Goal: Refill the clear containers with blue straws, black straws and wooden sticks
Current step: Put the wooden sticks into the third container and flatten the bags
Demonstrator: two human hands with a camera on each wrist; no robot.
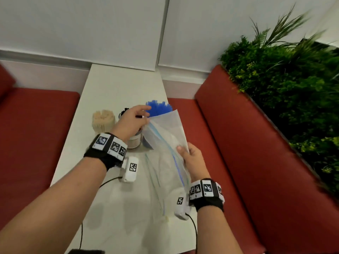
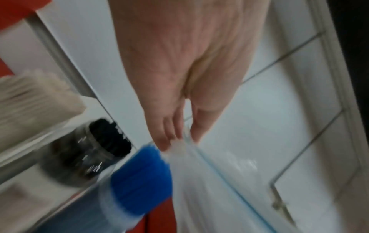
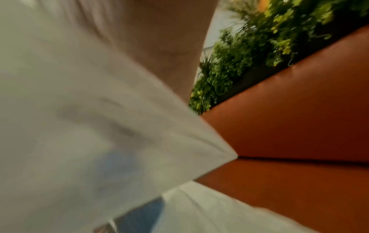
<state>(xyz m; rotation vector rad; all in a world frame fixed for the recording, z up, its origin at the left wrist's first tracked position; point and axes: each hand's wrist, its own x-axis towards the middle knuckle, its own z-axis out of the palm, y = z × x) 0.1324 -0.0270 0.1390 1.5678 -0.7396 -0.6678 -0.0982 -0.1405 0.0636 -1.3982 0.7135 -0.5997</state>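
Note:
Three clear containers stand mid-table: wooden sticks (image 1: 103,120) on the left, black straws (image 1: 124,111) mostly hidden behind my left hand, and blue straws (image 1: 158,108) on the right. I hold a clear zip bag (image 1: 166,132) up over the blue straws. My left hand (image 1: 145,115) pinches its upper corner, and my right hand (image 1: 183,151) grips its lower edge. The left wrist view shows my left hand (image 2: 180,141) pinching the bag's rim (image 2: 209,181), beside the blue straws (image 2: 143,176), black straws (image 2: 99,149) and wooden sticks (image 2: 30,102). The bag (image 3: 79,126) fills the blurred right wrist view.
A second clear zip bag (image 1: 156,182) lies flat on the white table (image 1: 113,85) in front of the containers. Red bench seats (image 1: 256,143) flank the table on both sides. Green plants (image 1: 284,74) rise behind the right backrest. A white wall closes the far end.

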